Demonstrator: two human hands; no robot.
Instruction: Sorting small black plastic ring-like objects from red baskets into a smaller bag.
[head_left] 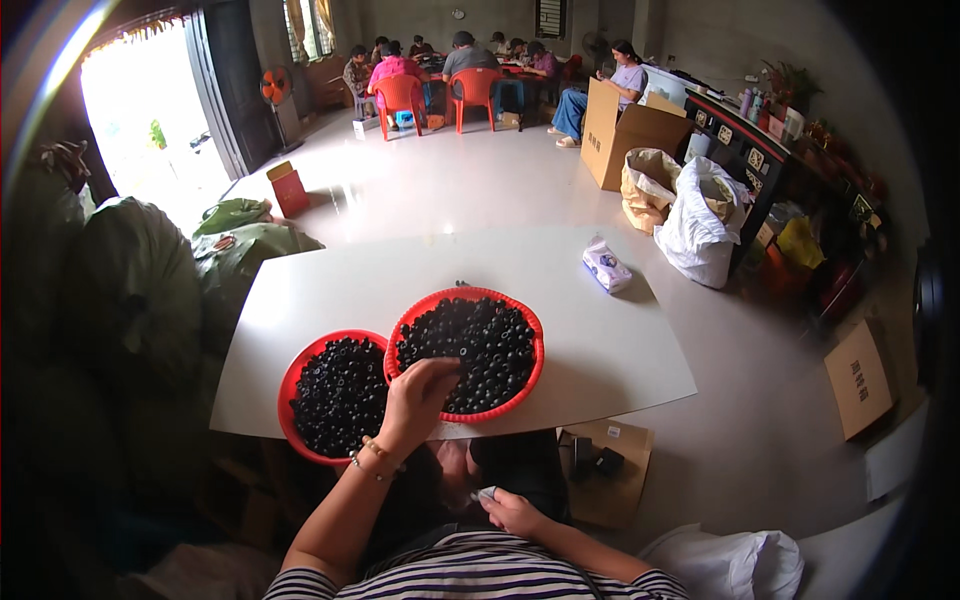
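Note:
My left hand (418, 395), with beaded bracelets on its wrist, reaches over the near left part of the right-hand red basket (541, 350). Its fingers are pinched together at the small round black parts (490, 345) heaped inside; what they hold, if anything, is hidden. Some of these parts have a hole in the middle. A second red basket (287, 385), to the left, holds similar black parts (340, 400) and juts past the table's near edge. Low over my lap, my right hand (517, 514) is closed around a small pale grey thing (487, 493), its kind unclear.
Both baskets rest on a white table (620, 350), where a tissue pack (607, 265) lies at the far right. Flattened cardboard (610, 490) with black blocks lies below. Green sacks (145, 290) crowd the left. White sacks (700, 225) and a carton (630, 135) stand beyond; people sit farther back.

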